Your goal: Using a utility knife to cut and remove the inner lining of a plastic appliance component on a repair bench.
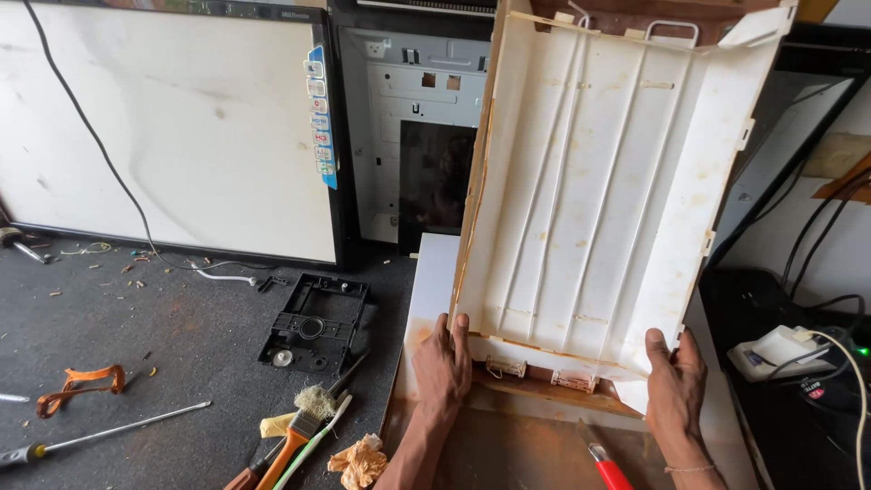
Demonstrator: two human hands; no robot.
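Observation:
A large white, rust-stained reflector sheet (599,181) with raised ridges stands tilted up from a rusty metal back panel (508,445). My left hand (442,367) grips the sheet's lower left corner, fingers curled over its edge. My right hand (674,377) holds the lower right corner. Both hands lift the sheet by its near edge. A red-handled tool (606,467) lies on the panel between my forearms.
A white screen panel (172,136) leans at the left with a black cable across it. On the dark floor lie a black plastic frame (313,322), a screwdriver (100,431), brushes (299,436), an orange strap (82,381) and a crumpled rag (360,463). Cables and a white adapter (780,349) sit at right.

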